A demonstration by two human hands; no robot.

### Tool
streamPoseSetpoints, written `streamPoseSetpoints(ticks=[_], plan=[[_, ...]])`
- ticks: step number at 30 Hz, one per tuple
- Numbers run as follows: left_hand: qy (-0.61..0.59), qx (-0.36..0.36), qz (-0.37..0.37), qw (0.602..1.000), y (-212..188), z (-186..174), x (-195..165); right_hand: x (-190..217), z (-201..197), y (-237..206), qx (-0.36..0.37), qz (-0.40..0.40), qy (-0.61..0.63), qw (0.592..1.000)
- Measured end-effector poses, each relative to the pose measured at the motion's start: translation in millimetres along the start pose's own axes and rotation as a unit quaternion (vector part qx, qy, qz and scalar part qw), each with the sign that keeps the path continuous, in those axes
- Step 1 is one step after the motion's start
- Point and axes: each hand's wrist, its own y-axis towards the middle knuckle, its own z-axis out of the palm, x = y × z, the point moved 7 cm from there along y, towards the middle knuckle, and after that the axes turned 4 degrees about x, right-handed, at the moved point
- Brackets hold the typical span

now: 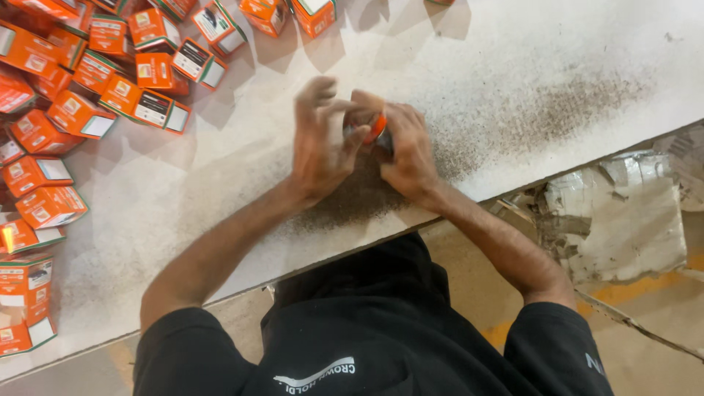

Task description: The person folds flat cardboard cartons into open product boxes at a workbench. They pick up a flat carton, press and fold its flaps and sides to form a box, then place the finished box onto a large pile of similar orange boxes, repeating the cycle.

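I am noting the scene from left to right. Many small orange boxes (77,114) are lying scattered along the left edge and far-left corner of the white desk (557,66), some flat, some on their sides. Near the middle, the left hand (319,143) is hovering with fingers spread and partly blurred, its fingertips brushing a small orange item (374,126). The right hand (405,147) is curling around that same item, pinching it against the desk surface, over a dark dusty patch (352,198). I am judging the step in hand as folding or closing this one small carton; blur is hiding its flaps, so I cannot tell how far it is closed. The next move is likely calling for a firm pinch and a steady press. Further right, torn grey cardboard (623,220) is lying on the floor below the desk edge.
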Motion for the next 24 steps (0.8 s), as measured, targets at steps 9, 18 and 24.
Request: streamPoseSetpoints(ticks=[9, 18, 24], plan=[[-0.228, 0.145, -0.308, 0.912, -4.3, 35.5, 61.4, -13.5, 5.7, -4.2, 0.019, 0.056, 0.183, 0.981], [-0.276, 0.156, -0.24, 0.918, -14.4, 33.2, 63.5, 26.8, 19.4, -5.1, -0.023, -0.11, -0.229, 0.967], [-0.297, 0.102, -0.195, 0.929, -7.0, 22.2, 53.5, 8.0, 5.3, -7.2, -0.031, -0.009, 0.004, 0.999]])
